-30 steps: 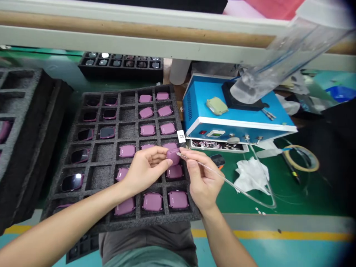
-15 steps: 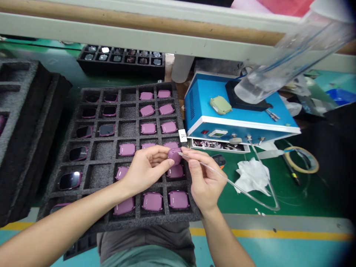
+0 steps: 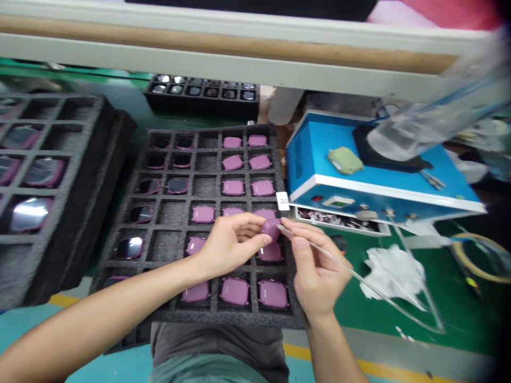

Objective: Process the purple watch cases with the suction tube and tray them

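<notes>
A small purple watch case [image 3: 271, 229] is pinched between the thumb and fingers of my left hand [image 3: 231, 242], above the black foam tray [image 3: 167, 215]. My right hand [image 3: 319, 260] closes round a thin clear tube [image 3: 339, 261], whose narrow tip meets the right edge of the case. Whether the tip presses on it or only hovers there, I cannot tell. Below my hands, more purple watch cases [image 3: 235, 290] lie back up in the tray's right columns. Others, dark screen up [image 3: 130, 248], fill part of the left columns.
A blue machine [image 3: 303, 159] stands right of the tray, with a green watch case [image 3: 345, 160] on top and a drawer of small parts [image 3: 343, 221] below. Crumpled white tissue [image 3: 393, 276] and a tape roll [image 3: 485, 258] lie right. Stacked foam trays [image 3: 80, 213] stand left; a shelf edge [image 3: 223, 56] crosses above.
The whole view has shifted, so everything sits further right and more of the left tray stack shows. Both hands keep their hold on the watch case and the tube, nearly unchanged over the tray.
</notes>
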A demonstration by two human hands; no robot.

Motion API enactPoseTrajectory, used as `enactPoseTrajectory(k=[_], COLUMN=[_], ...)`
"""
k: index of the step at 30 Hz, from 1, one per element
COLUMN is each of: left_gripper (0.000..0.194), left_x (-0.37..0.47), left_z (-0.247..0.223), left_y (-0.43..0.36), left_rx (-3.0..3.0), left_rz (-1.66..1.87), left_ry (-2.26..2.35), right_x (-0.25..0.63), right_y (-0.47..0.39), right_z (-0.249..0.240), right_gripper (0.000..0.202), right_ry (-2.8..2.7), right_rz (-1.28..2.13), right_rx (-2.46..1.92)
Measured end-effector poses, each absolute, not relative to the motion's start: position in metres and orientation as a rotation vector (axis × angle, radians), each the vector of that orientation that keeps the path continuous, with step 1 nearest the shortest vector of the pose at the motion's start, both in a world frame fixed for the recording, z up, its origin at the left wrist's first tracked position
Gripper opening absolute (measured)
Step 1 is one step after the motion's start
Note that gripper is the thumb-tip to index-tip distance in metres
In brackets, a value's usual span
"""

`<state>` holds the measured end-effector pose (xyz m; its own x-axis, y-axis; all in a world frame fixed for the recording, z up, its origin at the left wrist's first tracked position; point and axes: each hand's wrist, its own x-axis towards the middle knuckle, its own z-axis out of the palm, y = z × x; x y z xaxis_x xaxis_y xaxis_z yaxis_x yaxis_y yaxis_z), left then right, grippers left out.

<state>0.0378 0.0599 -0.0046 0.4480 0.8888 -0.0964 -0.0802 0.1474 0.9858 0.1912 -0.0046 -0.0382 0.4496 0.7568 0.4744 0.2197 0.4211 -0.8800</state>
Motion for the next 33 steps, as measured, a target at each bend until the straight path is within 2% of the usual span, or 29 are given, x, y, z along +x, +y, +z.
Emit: enactPoseTrajectory(k=[8, 17, 26, 33], left_gripper=[0.018, 0.016, 0.025, 0.021], left_x=[0.035, 0.034, 0.034, 0.035], left_z=[-0.01, -0.002, 0.0, 0.004], left_y=[0.056, 0.061, 0.067, 0.069], left_rx=[1.216, 1.259, 1.345, 1.369], left_rz=[0.856, 0.805, 0.83, 0.824], left_ry=[0.86, 0.867, 0.966, 0.928], right_x=[0.186, 0.19, 0.192, 0.192], right_y=[-0.009, -0.003, 0.005, 0.007], right_z=[-0.038, -0.043, -0.032, -0.032], right_gripper=[0.009, 0.014, 0.016, 0.018], right_ry=[-1.038, -1.098, -1.124, -1.126], right_rz=[0.452, 0.463, 0.45, 0.458], right_rx=[-1.17, -1.139, -1.087, -1.056])
